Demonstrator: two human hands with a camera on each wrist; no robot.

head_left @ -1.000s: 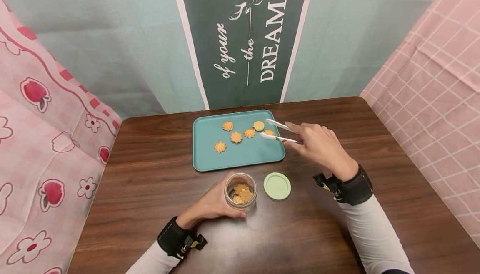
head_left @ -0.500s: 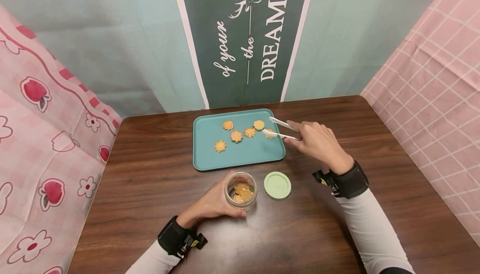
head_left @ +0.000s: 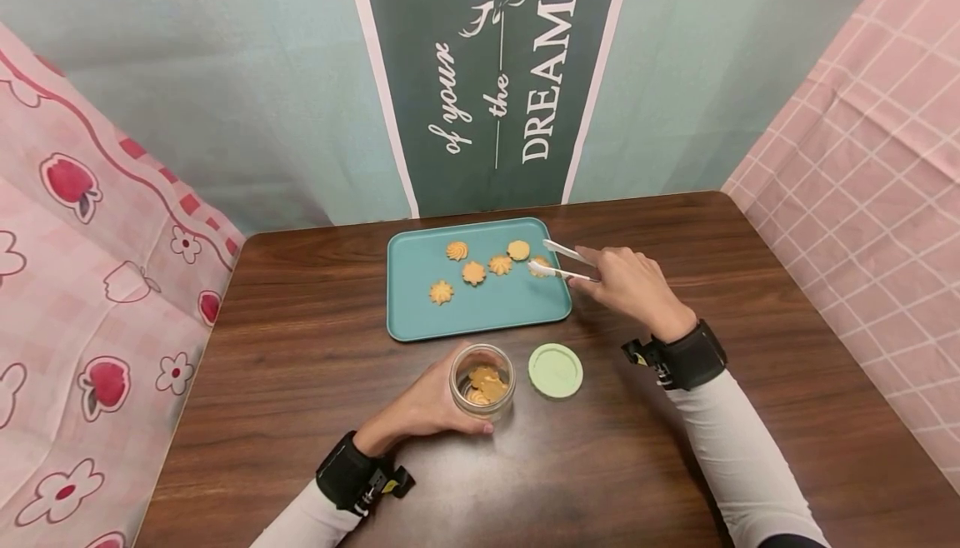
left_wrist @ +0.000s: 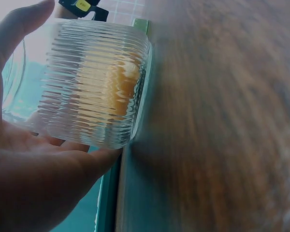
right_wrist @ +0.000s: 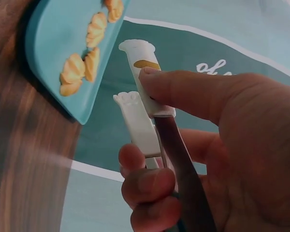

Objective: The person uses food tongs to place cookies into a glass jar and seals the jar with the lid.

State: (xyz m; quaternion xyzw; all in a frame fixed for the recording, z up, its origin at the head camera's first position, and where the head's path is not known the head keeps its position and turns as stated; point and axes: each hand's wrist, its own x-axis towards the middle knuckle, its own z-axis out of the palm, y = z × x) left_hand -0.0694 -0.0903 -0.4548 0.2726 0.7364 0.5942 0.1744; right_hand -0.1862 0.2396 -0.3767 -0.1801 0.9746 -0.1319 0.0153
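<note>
My left hand grips a glass jar from its left side, in front of the tray. Inside the jar lie several cookies; its ribbed wall shows them in the left wrist view. My right hand holds white-tipped tongs over the tray's right end, thumb on one arm and fingers curled round the other. The tong tips stand apart with nothing between them. One tip overlaps the rightmost cookie in the head view. Other swirled cookies lie on the teal tray.
A pale green lid lies on the wooden table, right of the jar. Behind the table hangs a cloth with lettering. Patterned pink cloths stand at the left and right.
The right hand and tongs have shifted slightly right, and the right wrist has come a little inward. The left hand and jar have stayed in place.
</note>
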